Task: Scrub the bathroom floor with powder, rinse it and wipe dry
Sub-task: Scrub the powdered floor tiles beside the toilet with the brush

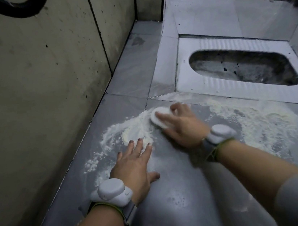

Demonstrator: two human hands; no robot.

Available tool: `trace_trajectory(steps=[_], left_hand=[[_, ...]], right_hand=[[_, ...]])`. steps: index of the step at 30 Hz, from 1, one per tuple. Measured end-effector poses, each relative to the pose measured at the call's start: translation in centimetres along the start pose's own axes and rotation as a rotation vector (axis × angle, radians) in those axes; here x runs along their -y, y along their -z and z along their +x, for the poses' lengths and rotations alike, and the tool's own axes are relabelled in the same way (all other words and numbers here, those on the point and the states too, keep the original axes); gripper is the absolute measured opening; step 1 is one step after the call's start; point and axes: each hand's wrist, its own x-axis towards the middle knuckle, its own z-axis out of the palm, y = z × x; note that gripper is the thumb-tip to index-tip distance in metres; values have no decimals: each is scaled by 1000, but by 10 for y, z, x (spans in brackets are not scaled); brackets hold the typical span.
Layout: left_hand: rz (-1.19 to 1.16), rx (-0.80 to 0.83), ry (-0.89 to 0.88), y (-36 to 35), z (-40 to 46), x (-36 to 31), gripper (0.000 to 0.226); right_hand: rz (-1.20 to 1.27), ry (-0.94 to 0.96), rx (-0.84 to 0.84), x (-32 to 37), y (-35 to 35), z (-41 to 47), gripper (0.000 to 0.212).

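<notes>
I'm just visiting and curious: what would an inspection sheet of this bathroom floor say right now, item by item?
Surface: grey tiled floor, bare grey near the camera, powder-covered further out.
Job's things: pale powder spread in a wide arc across the floor; white scrubber lies in the powder.
Clutter: nothing seen.
Hands: right hand grips the scrubber; left hand rests flat on the floor, fingers spread. Each wrist carries a white wrist device.
Cables: nothing seen.
Surroundings: stained wall on the left; squat toilet pan set into the floor ahead, on the right.
</notes>
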Motion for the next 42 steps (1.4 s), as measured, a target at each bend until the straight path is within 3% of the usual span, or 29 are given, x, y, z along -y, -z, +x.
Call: trace_trajectory(steps=[3,4,7,11,14,17,18,20,23,28,31,34,39,42], left_hand=[[-11,-10,1,-3,0,1,79],[-11,-17,-1,-4,0,2,79],[-18,-34,-9,-4,1,4,79],[-96,-58,-28,-4,-6,7,75],[-117,-124,-20,-5,-17,18,63],[-65,-121,8,-7,-24,31,63],[-72,-87,15,-8,-24,34,65],[-87,-58,25,-8,-23,37,68],[-96,-69,24,-10,-20,39,68],[-115,-62,26,-13,-20,37,68],[-112,-63,28,-12,-17,40,69],[-116,-60,37,-10,-20,38,68],[-135,-78,33,-11,-20,38,68],[-125,-82,29,-11,-20,39,68]], right_hand=[[-80,-386,-49,-8,1,24,44],[-78,-417,-61,6,-4,27,44],[28,-187,-44,51,-21,12,52],[38,-13,80,28,-4,-14,55],[-72,-269,55,-5,11,-3,48],[-86,-491,80,26,5,23,45],[-52,-484,73,44,-1,25,48],[-22,-296,22,74,-16,13,52],[16,-28,55,61,-15,-17,57],[-89,-373,69,24,-1,32,48],[-41,-253,62,59,-14,31,51],[-69,-116,97,49,-9,19,55],[-98,-369,85,44,-5,56,38],[-21,-211,94,62,-11,27,48]])
